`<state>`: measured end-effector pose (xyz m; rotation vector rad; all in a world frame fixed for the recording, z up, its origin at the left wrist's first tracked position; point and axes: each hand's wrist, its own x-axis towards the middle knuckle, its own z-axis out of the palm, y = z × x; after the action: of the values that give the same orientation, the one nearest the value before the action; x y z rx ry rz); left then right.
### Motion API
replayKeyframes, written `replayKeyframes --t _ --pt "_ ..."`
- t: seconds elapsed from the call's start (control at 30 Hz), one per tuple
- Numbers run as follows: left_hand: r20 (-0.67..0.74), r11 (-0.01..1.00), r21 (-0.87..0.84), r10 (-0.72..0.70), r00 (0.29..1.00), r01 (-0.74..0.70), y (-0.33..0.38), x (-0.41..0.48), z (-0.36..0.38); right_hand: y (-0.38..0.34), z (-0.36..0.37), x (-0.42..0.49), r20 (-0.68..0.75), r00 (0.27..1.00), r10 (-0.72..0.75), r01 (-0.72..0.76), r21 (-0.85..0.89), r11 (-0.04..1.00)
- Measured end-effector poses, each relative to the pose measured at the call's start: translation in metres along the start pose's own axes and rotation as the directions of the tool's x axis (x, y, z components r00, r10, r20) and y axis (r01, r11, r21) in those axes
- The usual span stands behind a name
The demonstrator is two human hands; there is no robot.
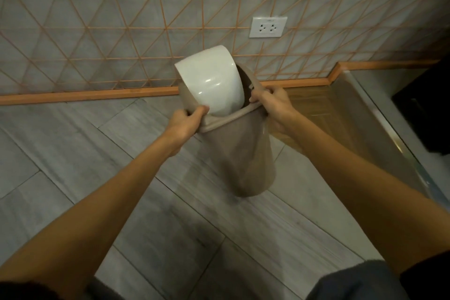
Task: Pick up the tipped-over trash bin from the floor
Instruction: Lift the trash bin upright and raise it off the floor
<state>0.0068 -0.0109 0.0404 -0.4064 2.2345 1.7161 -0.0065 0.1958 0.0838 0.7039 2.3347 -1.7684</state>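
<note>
Above grey floor [73, 134], 2 hands' fingers [199, 111] clamp 1 trash bin [246, 153] rim.

Bin [246, 153] before wall [97, 19], above floor [73, 153]

head view | looks forward and down | near floor [73, 153] and wall [97, 31]

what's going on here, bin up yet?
A person grips the tan trash bin by its top rim, left hand on one side, right hand on the other. The bin is roughly upright near the tiled wall, its white swing lid tilted open. Whether its base touches the floor is unclear.
</note>
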Motion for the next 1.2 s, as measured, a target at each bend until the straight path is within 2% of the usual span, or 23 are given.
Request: replayKeyframes --t 0.27,0.43,0.67,0.8,0.9,1.07,1.2 --pt "0.075 0.961 0.173 0.206 0.976 -0.216 0.001 -0.032 -0.005 0.019 -0.024 -0.028 0.056 0.997 0.057 -0.06 0.056 0.997" --pt "0.131 0.914 0.273 0.272 0.953 -0.299 -0.008 -0.039 -0.002 0.038 -0.036 -0.028 0.139 0.987 0.086 -0.102 0.117 0.988" --pt "0.184 0.884 0.29 0.325 0.927 -0.368 -0.015 -0.037 -0.009 0.044 -0.04 -0.029 0.217 0.975 0.053 -0.059 0.021 0.998" --pt "0.243 0.846 0.356 0.327 0.913 -0.397 -0.017 -0.037 -0.013 0.047 -0.05 -0.027 0.31 0.948 0.076 -0.033 -0.144 0.989" --pt "0.274 0.803 0.388 0.368 0.889 -0.452 -0.018 -0.037 -0.018 0.043 -0.059 -0.025 0.358 0.931 0.067 0.042 -0.288 0.957" --pt "0.266 0.702 0.466 0.47 0.842 -0.539 -0.015 -0.044 -0.013 0.037 -0.061 -0.023 0.4 0.915 -0.048 0.241 -0.449 0.86" --pt "0.285 0.735 0.42 0.449 0.846 -0.532 -0.015 -0.048 -0.002 0.038 -0.056 -0.024 0.444 0.886 -0.135 0.375 -0.515 0.771"
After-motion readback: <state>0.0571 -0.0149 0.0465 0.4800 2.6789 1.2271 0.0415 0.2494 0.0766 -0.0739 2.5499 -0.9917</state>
